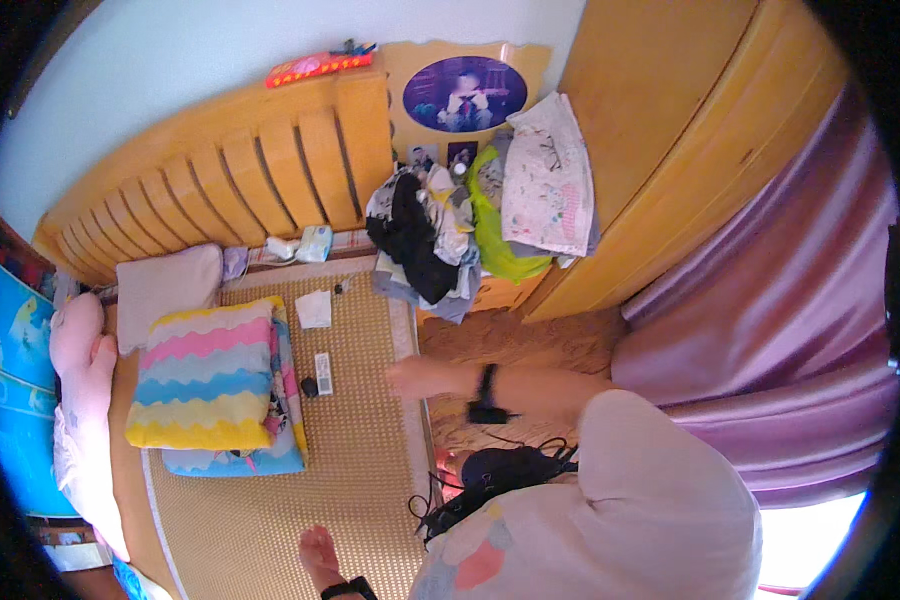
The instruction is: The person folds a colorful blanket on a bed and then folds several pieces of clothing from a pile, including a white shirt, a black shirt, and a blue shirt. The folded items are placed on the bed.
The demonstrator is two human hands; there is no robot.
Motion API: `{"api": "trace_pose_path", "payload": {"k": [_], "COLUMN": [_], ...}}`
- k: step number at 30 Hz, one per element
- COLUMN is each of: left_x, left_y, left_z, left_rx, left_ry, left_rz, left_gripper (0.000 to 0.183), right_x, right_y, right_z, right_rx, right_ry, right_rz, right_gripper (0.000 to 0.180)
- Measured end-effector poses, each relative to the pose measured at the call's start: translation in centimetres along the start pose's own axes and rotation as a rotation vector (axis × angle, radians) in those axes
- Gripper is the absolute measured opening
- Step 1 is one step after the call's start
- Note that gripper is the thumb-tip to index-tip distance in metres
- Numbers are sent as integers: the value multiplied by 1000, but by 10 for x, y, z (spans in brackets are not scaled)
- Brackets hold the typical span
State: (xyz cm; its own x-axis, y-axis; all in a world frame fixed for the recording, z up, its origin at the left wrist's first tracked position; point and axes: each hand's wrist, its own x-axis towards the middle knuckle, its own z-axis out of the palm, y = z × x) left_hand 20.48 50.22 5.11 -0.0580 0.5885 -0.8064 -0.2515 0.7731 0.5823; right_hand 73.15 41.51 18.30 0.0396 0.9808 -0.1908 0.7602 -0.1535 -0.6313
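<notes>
My left hand (319, 551) is above the woven bed mat (360, 465) at the bottom of the view, its fingers curled in with nothing visible in them. A dark watch is on that wrist. My right hand (420, 377) is blurred at the mat's near edge, and I cannot make out its fingers; a black strap (486, 397) circles its wrist. Beyond the right hand lie a white remote control (324, 373), a small black object (310, 387) and a white sheet or tissue (314, 309). A folded striped quilt (202, 382) rests on another folded cloth, past both hands.
A pillow (169, 289) lies by the slatted wooden headboard (217, 180). A pink plush toy (82, 367) lines the far bed edge. Clothes (412, 240) and a lime-green cloth (495, 232) cover the nightstand, beside a wooden wardrobe (667, 112) and a purple curtain (750, 360).
</notes>
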Motion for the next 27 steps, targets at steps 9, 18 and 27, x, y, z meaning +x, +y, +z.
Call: {"api": "trace_pose_path", "payload": {"k": [9,18,27], "left_x": [-66,-119,-174], "left_y": [7,15,-17], "left_z": [24,290,434], "left_rx": [189,69,100], "left_ry": [-300,101,-115], "left_rz": [-119,149,95], "left_gripper": [16,9,22], "right_x": [-225,-135,-104], "right_y": [277,446,516], "right_z": [-142,-345,-375], "right_rx": [137,-350,-352], "right_ry": [1031,1055,783], "right_rz": [683,1002,1167], "right_gripper": [14,30,34]}}
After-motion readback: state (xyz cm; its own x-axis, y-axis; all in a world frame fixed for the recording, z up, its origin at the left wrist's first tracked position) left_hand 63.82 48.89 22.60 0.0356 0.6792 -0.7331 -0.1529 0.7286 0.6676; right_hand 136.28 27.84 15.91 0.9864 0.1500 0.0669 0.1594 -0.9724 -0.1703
